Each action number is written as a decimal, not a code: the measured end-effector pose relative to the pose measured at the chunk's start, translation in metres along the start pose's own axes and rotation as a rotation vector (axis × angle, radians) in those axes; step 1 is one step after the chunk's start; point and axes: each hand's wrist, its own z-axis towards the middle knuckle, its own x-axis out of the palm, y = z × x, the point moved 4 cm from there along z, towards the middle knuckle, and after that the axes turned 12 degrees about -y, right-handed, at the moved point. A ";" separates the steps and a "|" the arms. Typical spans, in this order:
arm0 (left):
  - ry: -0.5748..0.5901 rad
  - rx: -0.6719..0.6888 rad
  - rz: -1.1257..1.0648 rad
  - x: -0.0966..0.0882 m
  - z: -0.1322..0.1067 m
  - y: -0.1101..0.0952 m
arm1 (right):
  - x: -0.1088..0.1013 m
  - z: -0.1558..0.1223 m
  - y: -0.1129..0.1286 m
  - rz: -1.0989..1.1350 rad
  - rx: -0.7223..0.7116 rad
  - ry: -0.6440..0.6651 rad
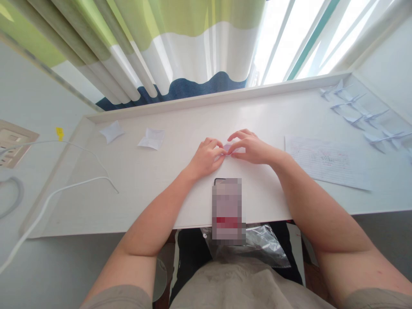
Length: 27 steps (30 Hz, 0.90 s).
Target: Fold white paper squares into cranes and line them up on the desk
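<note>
A small piece of folded paper (228,148), pale with a pinkish tint, lies on the white desk between my hands. My left hand (208,156) pinches its left side, thumb and fingertips together at the edge. On the other side my right hand (250,147) is closed on the right part, index finger and thumb at the paper and the other fingers curved above it. Much of the paper is covered by my fingers, so its exact fold cannot be made out. Nearer to me a phone-shaped object (227,210), blurred out by pixels, overlaps the desk's front edge.
Two folded white papers, one creased square (152,138) and another (112,131), lie at left. Several folded paper shapes (357,113) stand at far right, behind a printed sheet (325,161). White cables (69,186) cross the left end. Clear plastic (265,244) rests on my lap.
</note>
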 end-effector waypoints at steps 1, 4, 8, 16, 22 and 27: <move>0.007 -0.005 0.000 0.001 0.000 0.000 | 0.000 0.000 0.001 -0.006 -0.006 0.003; 0.028 -0.017 0.015 0.003 0.000 0.000 | 0.001 -0.001 0.006 -0.020 -0.018 0.029; 0.055 -0.004 0.045 0.003 0.003 -0.003 | 0.002 -0.003 0.011 -0.036 -0.019 0.063; 0.083 -0.020 -0.045 0.004 0.003 -0.006 | -0.001 0.000 0.009 0.029 0.023 0.012; 0.074 -0.152 -0.085 0.005 0.004 -0.005 | -0.005 0.003 0.006 0.180 0.197 -0.024; 0.073 -0.258 -0.092 0.005 0.005 -0.002 | -0.003 0.005 0.008 0.261 0.220 -0.039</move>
